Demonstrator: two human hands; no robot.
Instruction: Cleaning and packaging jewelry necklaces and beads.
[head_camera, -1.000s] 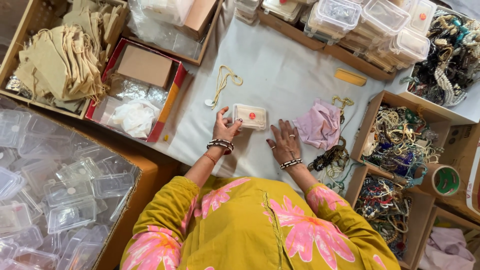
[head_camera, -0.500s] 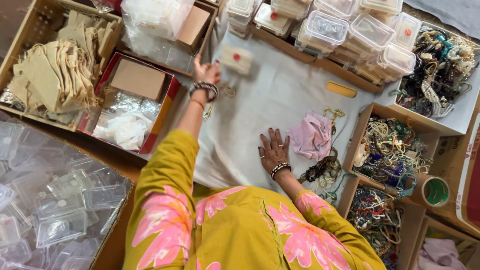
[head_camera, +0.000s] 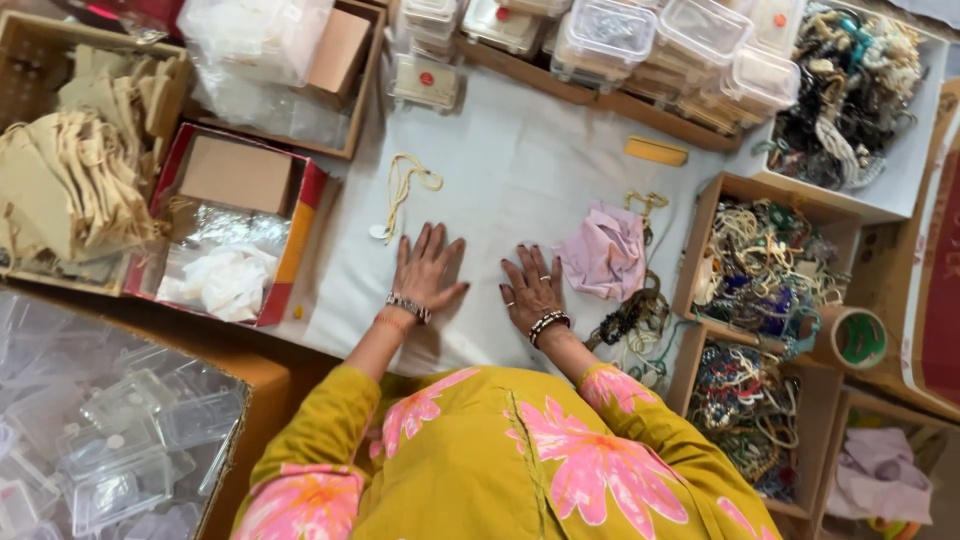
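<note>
Near the front edge of the tabletop (head_camera: 520, 160), both hands lie flat and empty on the white cloth, palms down, fingers spread apart: the left hand (head_camera: 428, 268) just below a cream cord (head_camera: 405, 190) with a small round tag, the right hand (head_camera: 530, 290) just beside a crumpled pink pouch (head_camera: 605, 252) that lies toward the right edge. Neither hand grips anything; each only touches the cloth. A small clear case (head_camera: 425, 82) with a red dot stands at the back edge, well apart from both hands, next to stacked clear boxes (head_camera: 640, 40). Judging from this, the hands are between items: one packed piece seems set away and nothing new is taken up. A fresh piece would come from close by, either the cord near the left fingertips or the dark bead strands (head_camera: 630, 320) spilling out beside the right wrist, and lifting either calls for a light pinch, since both are thin and limp and may tangle. Along the right edge, cardboard trays (head_camera: 770, 270) hold heaps of bracelets and necklaces; at the left edge a red box (head_camera: 290, 250) holds clear bags, with cream cloth bags (head_camera: 70, 170) beyond it, and a carton of empty clear cases (head_camera: 110, 450) sits at the front left corner.
</note>
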